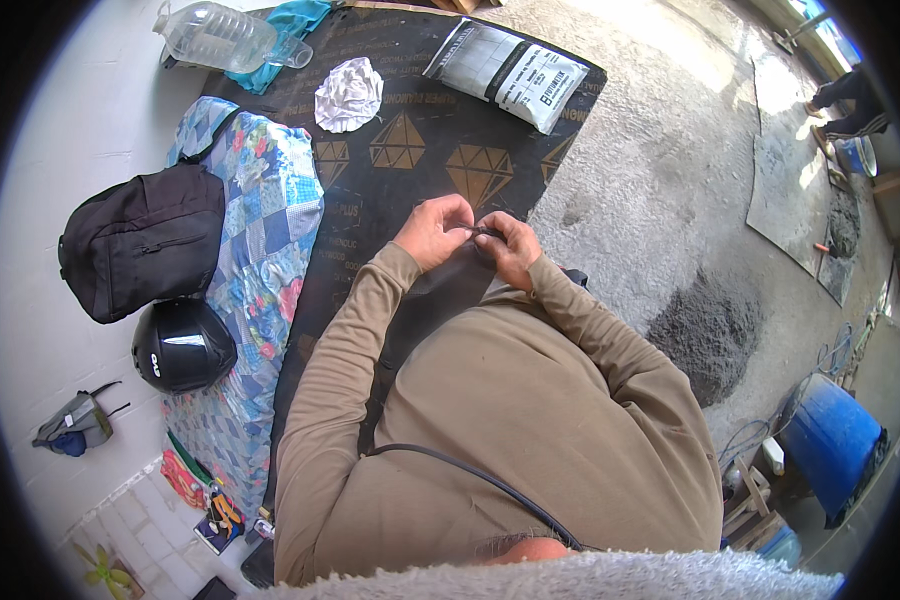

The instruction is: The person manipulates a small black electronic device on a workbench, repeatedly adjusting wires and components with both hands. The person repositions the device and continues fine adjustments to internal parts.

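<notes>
My left hand (434, 234) and my right hand (512, 250) meet in front of my body over a dark printed board (370, 200). Both pinch a small, thin, dark thing (476, 230), too small to make out. Farther forward on the board lie a crumpled white paper (349, 95) and a grey-and-white package (506, 72). A black cord (475, 475) crosses my brown top.
Left: black backpack (142, 243), helmet (184, 345) on patterned cloth (270, 250), plastic jug (218, 38). Right: concrete floor (630, 180), grey powder pile (703, 335), blue drum (825, 440), and another person's legs (850, 105) at the upper right.
</notes>
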Motion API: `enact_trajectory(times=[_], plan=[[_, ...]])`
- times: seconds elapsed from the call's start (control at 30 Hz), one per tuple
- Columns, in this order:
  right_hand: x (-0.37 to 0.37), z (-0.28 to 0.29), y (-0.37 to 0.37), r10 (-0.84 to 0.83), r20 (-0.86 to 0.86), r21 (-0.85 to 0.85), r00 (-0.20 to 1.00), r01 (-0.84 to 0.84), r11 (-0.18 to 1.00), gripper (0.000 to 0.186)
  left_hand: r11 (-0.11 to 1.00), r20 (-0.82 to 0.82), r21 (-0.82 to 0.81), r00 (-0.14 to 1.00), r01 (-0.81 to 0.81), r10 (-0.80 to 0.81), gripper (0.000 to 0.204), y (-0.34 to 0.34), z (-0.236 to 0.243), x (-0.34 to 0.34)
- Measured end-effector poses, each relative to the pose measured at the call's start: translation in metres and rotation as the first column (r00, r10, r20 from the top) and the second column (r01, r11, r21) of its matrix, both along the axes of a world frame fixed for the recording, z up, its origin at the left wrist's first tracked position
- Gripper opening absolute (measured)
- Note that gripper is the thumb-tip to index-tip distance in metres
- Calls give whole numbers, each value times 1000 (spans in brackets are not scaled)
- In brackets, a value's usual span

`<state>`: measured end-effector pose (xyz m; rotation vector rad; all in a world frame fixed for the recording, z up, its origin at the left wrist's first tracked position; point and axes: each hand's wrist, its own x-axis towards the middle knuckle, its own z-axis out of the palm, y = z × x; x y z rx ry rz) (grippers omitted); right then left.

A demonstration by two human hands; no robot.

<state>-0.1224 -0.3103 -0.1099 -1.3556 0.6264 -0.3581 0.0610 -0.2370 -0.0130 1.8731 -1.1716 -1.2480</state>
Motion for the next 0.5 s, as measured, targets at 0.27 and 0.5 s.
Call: enact_trajectory(times=[0.27,0.5], plan=[[1,-15,6,-41,109,350,993,1,937,10,996,46,-91,999,3,1,11,1,2,-3],[-5,4,-2,-39,29,102,999,36,994,14,992,-7,-53,993,-117,117,9,5,-3,2]])
